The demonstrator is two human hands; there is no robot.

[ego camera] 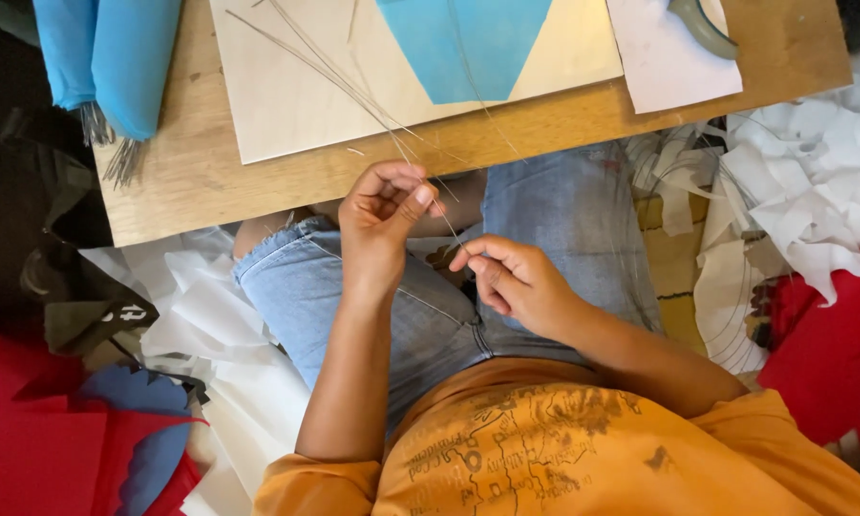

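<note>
My left hand (380, 222) is closed around a bundle of thin, pale sticks (339, 78) that fan out over the wooden board (296, 115) on the low table. My right hand (513, 278) pinches the lower end of one thin stick between thumb and forefinger, just right of the left hand. Both hands hover above my lap, over denim shorts, in front of the table's near edge. A blue paper triangle (463, 43) lies on the board beyond the sticks.
Rolled blue paper (105, 53) with stick bundles rests at the table's left corner. A white sheet (664, 57) with a tape dispenser (702, 24) lies at top right. White paper scraps (802, 182) pile on the right; red (29, 449) and blue paper lie lower left.
</note>
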